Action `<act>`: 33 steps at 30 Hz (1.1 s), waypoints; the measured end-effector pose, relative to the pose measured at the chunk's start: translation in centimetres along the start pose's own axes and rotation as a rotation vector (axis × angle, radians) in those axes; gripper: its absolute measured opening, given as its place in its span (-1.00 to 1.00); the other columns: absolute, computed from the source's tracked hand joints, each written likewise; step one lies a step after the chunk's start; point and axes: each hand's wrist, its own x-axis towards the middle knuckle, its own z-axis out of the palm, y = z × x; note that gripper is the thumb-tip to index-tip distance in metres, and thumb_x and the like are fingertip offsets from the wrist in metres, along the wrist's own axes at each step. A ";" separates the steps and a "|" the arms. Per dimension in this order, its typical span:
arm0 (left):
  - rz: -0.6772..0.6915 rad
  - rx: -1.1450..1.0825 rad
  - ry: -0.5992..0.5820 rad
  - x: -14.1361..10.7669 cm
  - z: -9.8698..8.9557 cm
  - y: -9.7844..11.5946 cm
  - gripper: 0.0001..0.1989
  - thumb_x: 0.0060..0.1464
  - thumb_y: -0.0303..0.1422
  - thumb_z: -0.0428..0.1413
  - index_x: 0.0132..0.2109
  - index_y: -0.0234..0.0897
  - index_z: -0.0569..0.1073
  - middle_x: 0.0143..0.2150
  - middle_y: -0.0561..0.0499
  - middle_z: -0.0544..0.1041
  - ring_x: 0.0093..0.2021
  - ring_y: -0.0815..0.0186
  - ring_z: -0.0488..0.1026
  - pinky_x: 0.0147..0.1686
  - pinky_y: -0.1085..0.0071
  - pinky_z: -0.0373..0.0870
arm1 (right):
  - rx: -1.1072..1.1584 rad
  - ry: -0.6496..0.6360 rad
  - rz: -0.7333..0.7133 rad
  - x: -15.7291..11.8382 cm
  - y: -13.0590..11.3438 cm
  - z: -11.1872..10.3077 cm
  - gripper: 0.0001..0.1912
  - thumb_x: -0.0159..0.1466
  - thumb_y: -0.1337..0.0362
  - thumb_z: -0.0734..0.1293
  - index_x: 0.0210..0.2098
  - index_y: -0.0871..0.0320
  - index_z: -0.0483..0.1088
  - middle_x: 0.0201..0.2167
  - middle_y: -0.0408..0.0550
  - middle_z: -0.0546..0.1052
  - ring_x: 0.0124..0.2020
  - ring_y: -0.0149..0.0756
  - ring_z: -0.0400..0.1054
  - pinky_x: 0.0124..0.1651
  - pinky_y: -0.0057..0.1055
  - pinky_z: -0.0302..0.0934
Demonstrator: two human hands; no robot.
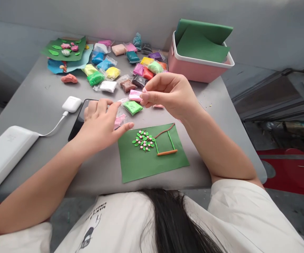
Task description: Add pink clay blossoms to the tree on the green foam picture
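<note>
My left hand [99, 121] is open, palm down, with thumb and fingers apart. It hovers over a dark phone [79, 123] and beside an opened wrapper of pink clay [119, 120], partly hidden by the fingers. My right hand [167, 92] is closed in a pinch, thumb against fingertips; whatever is between them is too small to make out. Just below it lie a pink clay packet [134, 95] and a bright green clay packet [132, 107]. Nearer me, a green sheet [141, 167] carries clay leaves with pale pink dots [143, 140], a brown branch and a swing with an orange-brown seat [167, 152].
Many coloured clay packets [112, 73] cover the table's back half. A pink bin [194, 68] with green sheets stands back right. Finished clay pictures [70, 52] and a coral clay lump [69, 78] lie back left. A white power bank [12, 151] is cabled to an earbud case [72, 104].
</note>
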 end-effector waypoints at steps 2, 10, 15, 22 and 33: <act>0.026 -0.126 0.051 0.2 0.1 0.2 -0.33 0.28 0.07 0.09 0.35 -0.25 0.47 0.26 -0.35 0.49 0.32 -0.32 0.31 0.34 -0.24 0.19 | -0.022 0.031 -0.043 -0.2 0.0 0.3 -0.59 0.16 0.00 0.58 -0.34 0.06 0.35 -0.45 -0.21 0.55 -0.41 -0.43 0.49 -0.33 -0.46 0.44; -0.093 -1.048 0.073 0.3 -0.3 1.2 -0.61 0.18 0.00 0.31 -0.05 -0.20 0.63 -0.12 -0.07 0.66 -0.21 0.25 0.52 -0.25 0.38 0.45 | -0.289 0.135 -0.264 -1.1 0.2 1.1 -0.42 0.45 -0.21 0.27 -0.52 0.04 0.26 -0.67 -0.26 0.30 -0.61 -0.44 0.24 -0.44 -0.39 0.21; -0.137 -1.247 0.133 0.4 0.0 1.3 -0.79 0.18 -0.16 0.34 -0.15 -0.18 0.66 -0.26 0.04 0.61 -0.27 0.34 0.52 -0.36 0.48 0.42 | -0.449 0.094 -0.314 -0.9 0.6 0.6 -0.56 0.41 -0.16 0.35 -0.22 0.07 0.62 -0.30 -0.07 0.63 -0.37 -0.37 0.46 -0.33 -0.39 0.36; -0.140 -1.296 0.146 0.3 0.2 1.5 -0.89 0.16 -0.28 0.34 -0.20 -0.19 0.66 -0.29 0.00 0.64 -0.29 0.36 0.51 -0.36 0.50 0.42 | -0.505 0.047 -0.383 -1.0 0.8 0.4 -0.78 0.38 0.11 0.46 -0.30 0.07 0.69 -0.39 -0.10 0.66 -0.36 -0.35 0.47 -0.23 -0.35 0.39; -0.199 -1.294 0.132 0.6 0.6 1.6 -0.89 0.12 -0.28 0.33 -0.22 -0.19 0.64 -0.30 0.00 0.63 -0.30 0.32 0.50 -0.34 0.43 0.41 | -0.376 0.011 -0.448 -1.0 0.8 0.8 -0.87 0.32 0.32 0.45 -0.23 0.05 0.71 -0.38 -0.12 0.70 -0.33 -0.33 0.54 -0.16 -0.31 0.47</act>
